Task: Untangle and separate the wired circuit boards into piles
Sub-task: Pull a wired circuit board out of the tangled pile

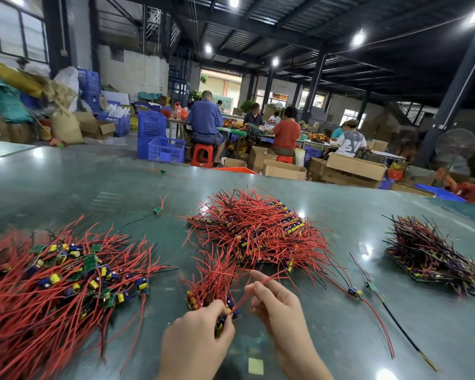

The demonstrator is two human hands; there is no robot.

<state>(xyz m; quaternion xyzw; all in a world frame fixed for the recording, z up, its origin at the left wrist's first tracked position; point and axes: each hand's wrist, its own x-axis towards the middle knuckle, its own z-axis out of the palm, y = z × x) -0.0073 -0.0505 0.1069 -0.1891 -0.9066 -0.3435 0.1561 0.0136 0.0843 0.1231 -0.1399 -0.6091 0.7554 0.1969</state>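
Observation:
On the green table [340, 338] my left hand [200, 335] grips a small circuit board [231, 311] with blue and yellow parts at the near end of a small bundle of red-wired boards [214, 278]. My right hand [274, 303] pinches a red wire [255, 287] that runs from that board. A loose pile of boards with red wires [52, 283] lies at the left. A big tangled heap [258, 231] sits behind the bundle. A darker stack with black and red wires [428, 253] lies at the right.
Two single boards with red and black wires [368, 292] lie to the right of my hands. Another single board [157, 209] lies further back, and one more [163, 170] near the far edge. Beyond the table, people sit among blue crates [165, 149] and cardboard boxes [354, 165].

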